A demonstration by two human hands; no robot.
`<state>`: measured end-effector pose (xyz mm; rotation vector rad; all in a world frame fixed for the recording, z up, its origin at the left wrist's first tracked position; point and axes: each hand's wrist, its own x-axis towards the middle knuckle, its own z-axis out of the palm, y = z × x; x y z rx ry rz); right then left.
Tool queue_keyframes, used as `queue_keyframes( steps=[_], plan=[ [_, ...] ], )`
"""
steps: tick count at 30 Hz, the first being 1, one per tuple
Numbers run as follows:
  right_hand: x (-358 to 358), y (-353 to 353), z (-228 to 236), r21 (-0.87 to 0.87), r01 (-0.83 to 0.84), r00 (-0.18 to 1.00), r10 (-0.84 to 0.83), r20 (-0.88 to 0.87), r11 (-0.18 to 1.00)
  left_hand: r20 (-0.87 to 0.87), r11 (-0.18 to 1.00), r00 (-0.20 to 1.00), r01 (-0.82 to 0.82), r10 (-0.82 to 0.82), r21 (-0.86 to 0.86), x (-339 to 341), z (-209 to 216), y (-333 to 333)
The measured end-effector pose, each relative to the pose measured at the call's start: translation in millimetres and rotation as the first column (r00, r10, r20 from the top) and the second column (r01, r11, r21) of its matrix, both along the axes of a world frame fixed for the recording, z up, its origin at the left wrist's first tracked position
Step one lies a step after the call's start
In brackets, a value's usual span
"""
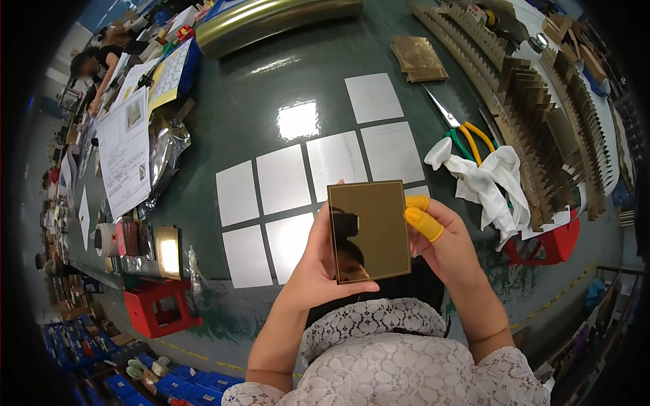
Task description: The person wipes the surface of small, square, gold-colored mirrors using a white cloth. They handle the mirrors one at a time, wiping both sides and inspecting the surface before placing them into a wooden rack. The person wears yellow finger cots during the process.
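A gold mirror-finish rectangular plate [379,254] is held up in front of me, tilted, with dark reflections on its face. My left hand [313,271] grips it along the left edge and lower left corner, the thumb running under its bottom edge. At the right edge my right hand [450,245] pinches it, with yellow finger cots on two digits. The fingers behind the plate are hidden. Beyond and beside the plate, several white rectangular sheets [283,179] lie in rows on the green table [203,128].
Scissors [452,122] with green and yellow handles lie at right, beside crumpled white cloth [497,183]. Serrated brown racks [535,101] line the right side. A gold roll [277,24] lies at the far edge; papers [124,149] at left. Red stools [159,304] stand below the table.
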<state>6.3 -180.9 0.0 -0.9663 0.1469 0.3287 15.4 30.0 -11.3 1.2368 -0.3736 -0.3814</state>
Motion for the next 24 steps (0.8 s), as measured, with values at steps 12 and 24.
queue_keyframes(
  steps=[12,24],
  plan=[
    [-8.3,3.2,-0.1,0.125,-0.16,0.985,0.166,-0.044,0.979,0.094,0.983,0.995,-0.008,0.025,-0.182,19.6,9.6,-11.0],
    [10.5,-32.3,-27.3,-0.62,0.708,0.587,0.207,0.783,0.338,0.537,0.419,0.762,-0.381,-0.361,0.824,166.1,61.0,27.6]
  ],
)
